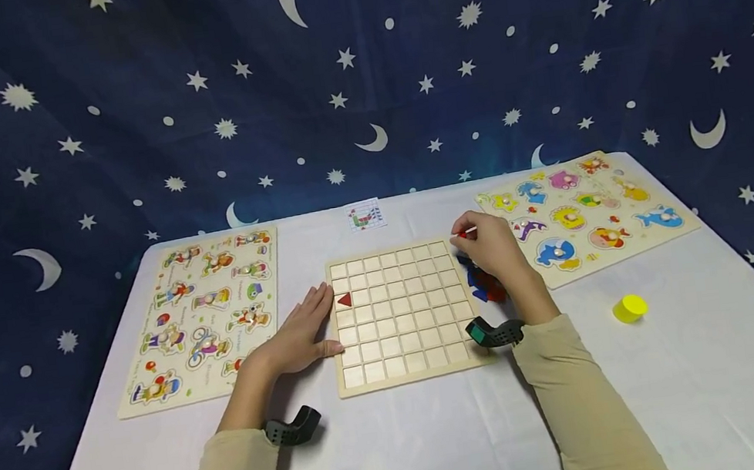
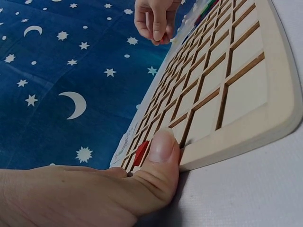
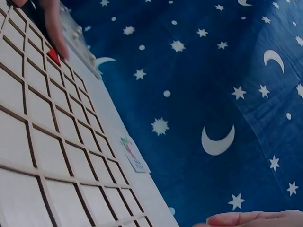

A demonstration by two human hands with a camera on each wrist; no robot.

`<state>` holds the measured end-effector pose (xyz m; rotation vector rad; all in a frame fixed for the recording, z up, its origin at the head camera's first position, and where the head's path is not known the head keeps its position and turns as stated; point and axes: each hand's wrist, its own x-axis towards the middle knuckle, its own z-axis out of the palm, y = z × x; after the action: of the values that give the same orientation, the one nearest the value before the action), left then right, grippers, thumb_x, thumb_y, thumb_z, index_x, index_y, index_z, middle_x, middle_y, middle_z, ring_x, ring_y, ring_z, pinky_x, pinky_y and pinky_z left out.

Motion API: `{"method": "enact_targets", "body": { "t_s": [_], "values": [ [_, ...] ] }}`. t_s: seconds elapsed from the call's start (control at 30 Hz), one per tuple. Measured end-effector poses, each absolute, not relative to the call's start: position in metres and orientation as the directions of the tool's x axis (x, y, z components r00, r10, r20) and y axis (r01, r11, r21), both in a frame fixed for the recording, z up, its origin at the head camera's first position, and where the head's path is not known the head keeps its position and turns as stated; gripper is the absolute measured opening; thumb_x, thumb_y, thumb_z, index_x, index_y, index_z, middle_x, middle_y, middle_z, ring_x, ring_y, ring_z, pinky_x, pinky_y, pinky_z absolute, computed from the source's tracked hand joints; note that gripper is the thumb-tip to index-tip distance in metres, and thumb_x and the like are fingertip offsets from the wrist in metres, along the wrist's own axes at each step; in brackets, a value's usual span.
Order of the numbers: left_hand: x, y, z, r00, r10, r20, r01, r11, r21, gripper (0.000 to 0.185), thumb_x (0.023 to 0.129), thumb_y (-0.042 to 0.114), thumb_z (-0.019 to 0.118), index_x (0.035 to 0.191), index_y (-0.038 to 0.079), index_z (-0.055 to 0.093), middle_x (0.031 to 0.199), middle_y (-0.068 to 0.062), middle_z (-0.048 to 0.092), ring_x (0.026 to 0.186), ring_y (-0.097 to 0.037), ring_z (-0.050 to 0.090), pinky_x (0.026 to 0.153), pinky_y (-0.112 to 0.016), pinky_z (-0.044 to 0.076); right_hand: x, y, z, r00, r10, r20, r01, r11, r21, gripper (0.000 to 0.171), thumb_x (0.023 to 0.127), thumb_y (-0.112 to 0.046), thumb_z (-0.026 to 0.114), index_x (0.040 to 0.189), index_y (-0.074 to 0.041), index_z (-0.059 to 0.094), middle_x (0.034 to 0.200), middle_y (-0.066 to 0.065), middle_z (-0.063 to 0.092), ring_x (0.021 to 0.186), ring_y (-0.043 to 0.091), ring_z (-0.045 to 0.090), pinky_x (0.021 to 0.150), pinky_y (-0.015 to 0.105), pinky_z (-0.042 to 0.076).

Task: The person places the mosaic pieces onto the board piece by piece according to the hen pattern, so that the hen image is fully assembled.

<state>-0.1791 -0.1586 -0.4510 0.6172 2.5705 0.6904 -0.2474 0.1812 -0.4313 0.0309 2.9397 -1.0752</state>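
Right hand [image 1: 493,246] pinches one red piece [image 1: 463,234]; left hand [image 1: 296,337], fingers straight, touches grid board [image 1: 397,326], one triangle [image 1: 345,301] aboard. Only head view shows me one yellow cylinder [image 1: 630,308].

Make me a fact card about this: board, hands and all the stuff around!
board: wooden grid, one red triangle in its left column
left hand: touches the board's left edge
right hand: pinches a small red piece
right of board: loose red and blue pieces
far side: small picture card
outer sides: left puzzle, right puzzle
lower right: yellow cylinder
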Motion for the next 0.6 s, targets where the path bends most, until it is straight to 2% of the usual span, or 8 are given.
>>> {"method": "enact_targets", "body": {
  "t_s": [0.17,0.33,0.6],
  "values": [
    [-0.1802,-0.1597,-0.4496,-0.822,0.509,-0.256,0.309,0.776,0.55,0.096,0.086,0.04,0.064,0.152,0.001,0.006,0.16,-0.016,0.0,0.147,-0.034,-0.004,0.118,-0.051,0.004,-0.249,0.1738,-0.4303,-1.0,-0.016,0.024,-0.027,0.769,-0.639,0.023,0.088,-0.009,0.065,0.112,-0.01,0.065,0.116,0.014,0.063,0.097,0.028,0.057,0.093,0.043,0.049],
    [-0.18,-0.1598,-0.4492,-0.827,0.507,-0.242,0.314,0.775,0.548,0.095,0.086,0.038,0.063,0.151,-0.001,0.006,0.159,-0.017,0.001,0.147,-0.035,-0.003,0.117,-0.052,0.004,-0.2514,0.1715,-0.432,-0.998,-0.039,0.058,-0.068,0.761,-0.645,0.028,0.086,-0.009,0.069,0.113,-0.01,0.067,0.118,0.015,0.06,0.099,0.03,0.06,0.092,0.044,0.05],
    [-0.1771,-0.159,-0.4492,-0.824,0.508,-0.25,0.32,0.782,0.535,0.095,0.086,0.039,0.063,0.151,-0.001,0.007,0.159,-0.017,0.002,0.147,-0.034,-0.002,0.117,-0.051,0.005,-0.2501,0.1692,-0.4371,-0.999,-0.014,0.036,-0.034,0.753,-0.657,0.034,0.086,-0.014,0.069,0.119,-0.011,0.063,0.119,0.014,0.063,0.101,0.03,0.061,0.089,0.044,0.051]
  ]
}}
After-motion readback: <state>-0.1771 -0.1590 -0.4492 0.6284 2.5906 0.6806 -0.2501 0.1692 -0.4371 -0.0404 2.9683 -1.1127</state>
